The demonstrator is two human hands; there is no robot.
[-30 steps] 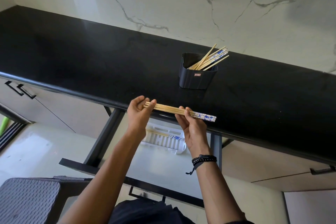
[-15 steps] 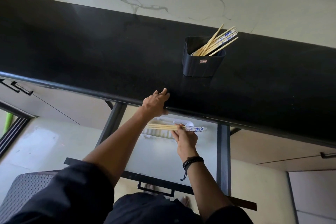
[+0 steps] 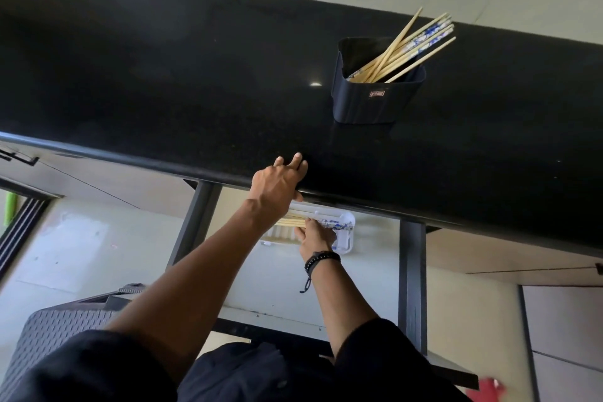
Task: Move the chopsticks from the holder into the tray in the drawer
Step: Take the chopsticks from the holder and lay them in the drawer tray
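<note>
A dark square holder stands on the black counter and holds several bamboo chopsticks that lean to the right. Below the counter edge, in the open drawer, lies a white tray. My right hand holds a bundle of chopsticks with blue-patterned ends level across the tray; whether they touch it I cannot tell. My left hand rests on the counter's front edge, fingers spread, with nothing in it.
The black counter runs across the view under a marble wall. Black drawer rails flank the drawer. A grey woven bin sits at lower left. Cabinet fronts with dark handles lie at both sides.
My right hand has lowered the bundle from counter height down to the tray in the drawer. My left hand let go of the bundle and now rests on the counter edge.
</note>
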